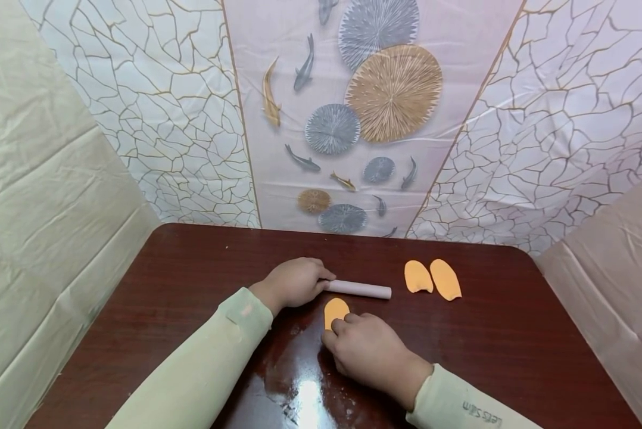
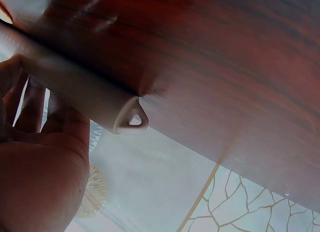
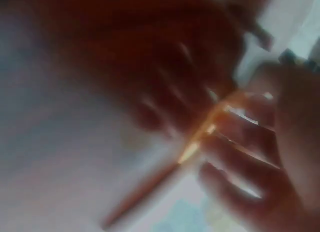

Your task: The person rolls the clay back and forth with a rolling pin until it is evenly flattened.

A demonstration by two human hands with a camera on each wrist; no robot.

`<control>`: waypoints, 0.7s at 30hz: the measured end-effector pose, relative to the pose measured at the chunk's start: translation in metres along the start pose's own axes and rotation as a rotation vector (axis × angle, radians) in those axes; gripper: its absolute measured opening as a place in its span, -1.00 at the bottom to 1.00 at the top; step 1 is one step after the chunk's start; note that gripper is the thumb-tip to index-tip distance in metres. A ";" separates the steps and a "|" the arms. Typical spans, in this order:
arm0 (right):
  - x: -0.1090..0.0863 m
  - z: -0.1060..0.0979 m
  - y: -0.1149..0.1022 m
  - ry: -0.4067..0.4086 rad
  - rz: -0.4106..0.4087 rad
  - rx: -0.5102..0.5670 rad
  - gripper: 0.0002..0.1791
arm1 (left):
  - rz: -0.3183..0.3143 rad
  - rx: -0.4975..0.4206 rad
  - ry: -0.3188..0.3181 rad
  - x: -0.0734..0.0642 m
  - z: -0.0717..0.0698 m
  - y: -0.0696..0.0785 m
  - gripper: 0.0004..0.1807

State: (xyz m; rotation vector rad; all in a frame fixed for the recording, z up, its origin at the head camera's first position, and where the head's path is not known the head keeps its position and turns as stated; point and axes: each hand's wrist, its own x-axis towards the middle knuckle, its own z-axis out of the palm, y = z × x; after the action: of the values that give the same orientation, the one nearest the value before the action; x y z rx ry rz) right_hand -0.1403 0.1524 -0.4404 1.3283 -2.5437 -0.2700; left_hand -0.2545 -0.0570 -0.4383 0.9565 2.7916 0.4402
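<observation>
My left hand (image 1: 298,282) grips the near end of a pale pink rolling pin (image 1: 361,289), which lies toward the back of the table. In the left wrist view, the thumb and fingers are round the smooth rolling pin (image 2: 85,84), whose tip has a small triangular hole. Nearer the front, my right hand (image 1: 371,351) pinches a flat orange oval piece of dough or clay (image 1: 336,310); its rounded far end shows and the rest is hidden under the fingers. The right wrist view is blurred, with the orange piece (image 3: 190,151) seen edge-on by the fingers.
Two more flat orange ovals, a shorter one (image 1: 418,277) and a longer one (image 1: 446,280), lie side by side at the back right of the dark wooden table (image 1: 503,333). Smears and a bright reflection mark the table's front. A patterned cloth (image 1: 299,179) hangs behind.
</observation>
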 end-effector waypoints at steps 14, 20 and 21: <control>0.003 -0.003 -0.003 -0.094 0.001 -0.043 -0.94 | 0.023 0.010 0.013 0.002 0.002 -0.003 -0.63; 0.004 -0.002 -0.002 -0.066 0.035 0.030 -0.97 | 0.012 0.008 0.005 0.001 0.001 -0.002 -0.63; 0.003 -0.003 -0.001 -0.060 0.042 0.048 -0.97 | 0.013 0.006 0.004 0.001 0.001 -0.002 -0.63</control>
State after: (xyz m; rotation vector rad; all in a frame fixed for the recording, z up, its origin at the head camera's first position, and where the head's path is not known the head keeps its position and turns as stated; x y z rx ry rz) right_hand -0.1403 0.1491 -0.4375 1.3014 -2.6401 -0.2456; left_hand -0.2564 -0.0577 -0.4400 0.9761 2.7937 0.4369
